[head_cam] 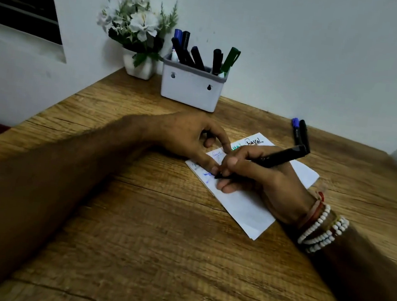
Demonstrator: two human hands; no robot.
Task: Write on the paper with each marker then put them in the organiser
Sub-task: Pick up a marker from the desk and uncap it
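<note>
The right hand grips a black marker in a writing hold, tip on the paper. The left hand presses fingertips onto the sheet, apparently to steady it. Two markers wait near the desk's far right edge; the organiser, holding several pens, stands at the far edge.

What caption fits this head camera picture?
Right hand writes on paper with black marker.
</note>
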